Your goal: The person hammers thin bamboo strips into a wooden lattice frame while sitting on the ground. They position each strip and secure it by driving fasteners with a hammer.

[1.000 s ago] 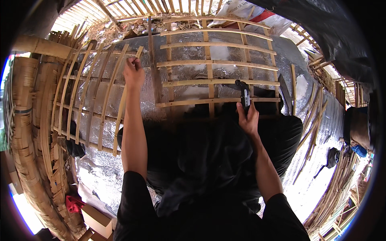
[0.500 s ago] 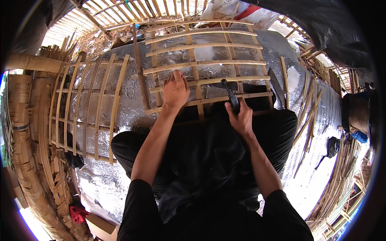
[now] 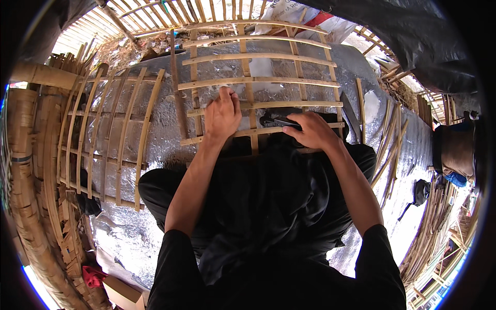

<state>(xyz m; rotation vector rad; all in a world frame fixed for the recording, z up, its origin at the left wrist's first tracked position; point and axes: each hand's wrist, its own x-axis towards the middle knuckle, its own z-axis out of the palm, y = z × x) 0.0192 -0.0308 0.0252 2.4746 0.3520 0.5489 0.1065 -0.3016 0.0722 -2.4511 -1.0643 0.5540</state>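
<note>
A bamboo lattice (image 3: 281, 80) of pale slats crossed over uprights lies in front of me, its near edge over my lap. My left hand (image 3: 223, 116) is closed over the lattice's second-nearest slat, left of the middle; whatever its fingers pinch is hidden. My right hand (image 3: 315, 130) grips a slim dark hand tool (image 3: 279, 121), whose far end points left across the gap between the two nearest slats. Its exact kind is unclear. A long dark blade (image 3: 351, 116) lies just beyond the lattice's right edge.
Another bamboo lattice (image 3: 106, 134) lies at the left on the silvery sheet (image 3: 126, 232). Loose bamboo strips (image 3: 390, 150) rest at the right. Thick bamboo poles (image 3: 31, 170) stand along the left side. A cardboard box (image 3: 124, 294) sits at lower left. Black sheeting (image 3: 413, 41) hangs at upper right.
My right hand has turned, swinging the tool from pointing away to pointing left, closer to my left hand. My left hand stays closed at the same slat. The view has shifted slightly.
</note>
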